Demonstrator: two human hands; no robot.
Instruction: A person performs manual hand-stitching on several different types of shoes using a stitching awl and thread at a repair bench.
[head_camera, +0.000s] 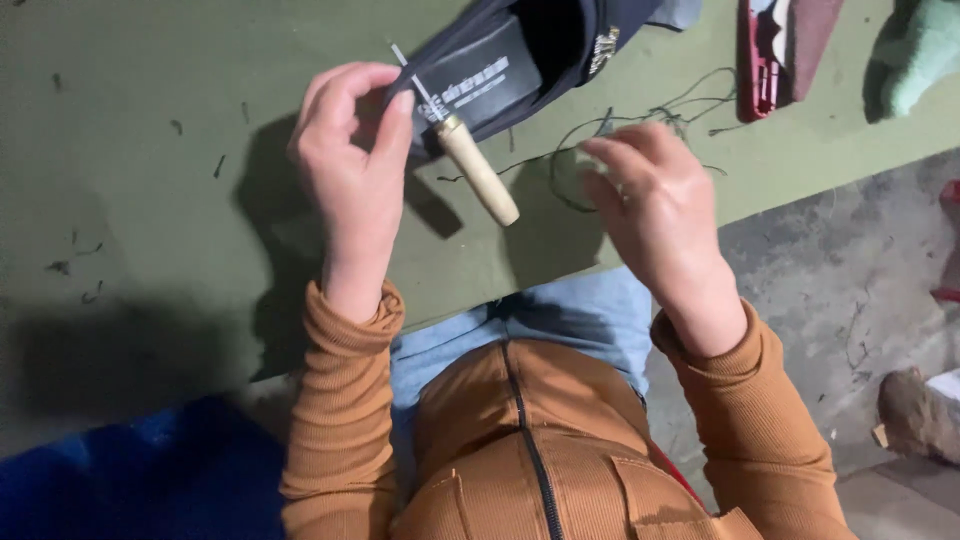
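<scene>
My left hand (350, 160) pinches the metal shaft of an awl (478, 170) with a pale wooden handle, holding it above the green table (150, 200). The awl's tip points up and left, close to a dark navy shoe (520, 55) with a black insole lying at the table's far side. My right hand (650, 205) hovers to the right with fingers curled, pinching a dark thread (640, 115) that loops over the table toward the shoe.
A red shoe part (775, 50) lies at the top right, a pale green fuzzy object (920, 50) beside it. Thread scraps dot the tabletop. Grey concrete floor (850, 270) is at right, a blue cloth (130, 470) at bottom left.
</scene>
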